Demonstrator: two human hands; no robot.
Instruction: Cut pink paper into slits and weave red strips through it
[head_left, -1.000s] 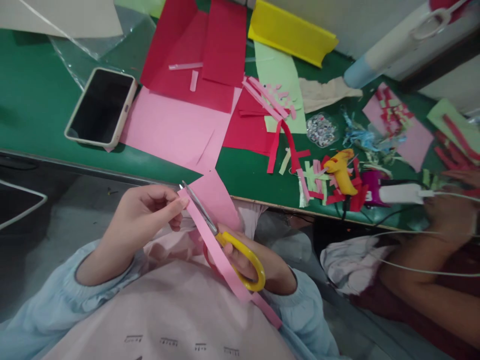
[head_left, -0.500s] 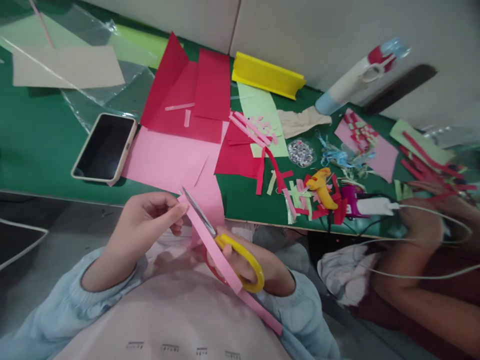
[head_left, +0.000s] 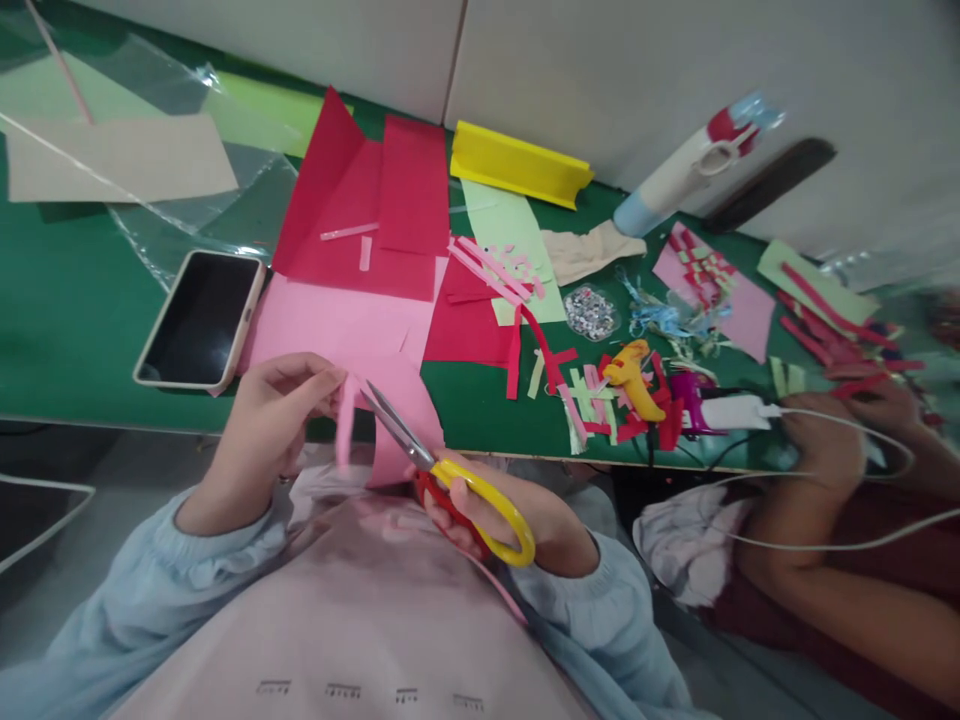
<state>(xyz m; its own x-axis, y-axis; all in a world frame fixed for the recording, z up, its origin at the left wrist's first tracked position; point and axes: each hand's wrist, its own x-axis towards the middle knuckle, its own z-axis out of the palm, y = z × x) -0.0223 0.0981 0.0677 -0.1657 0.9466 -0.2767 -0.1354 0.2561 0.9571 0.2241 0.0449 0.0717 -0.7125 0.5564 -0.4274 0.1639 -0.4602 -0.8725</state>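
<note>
My left hand point(head_left: 281, 420) pinches the end of a narrow pink paper strip point(head_left: 346, 425), which hangs down from the fingertips. In my right hand point(head_left: 480, 510) is a pair of scissors point(head_left: 484, 500) with one yellow and one red handle. Their blades lie close together and point up and left, near the strip but apart from my left fingers. Behind the blades, a pink paper sheet point(head_left: 337, 320) lies on the table and droops over its front edge. Part of another pink strip point(head_left: 504, 592) shows below my right hand.
A phone point(head_left: 199, 320) lies left on the green table point(head_left: 67, 300). Red sheets point(head_left: 409, 190), a yellow folded piece point(head_left: 517, 165), paper scraps and a yellow glue gun point(head_left: 636, 380) are behind and right. A co-worker's hand point(head_left: 829, 435) is at far right.
The pink strip that lay along the scissors has swung away and now hangs from my left hand. My left hand has moved slightly up and left. The scissors remain in my right hand.
</note>
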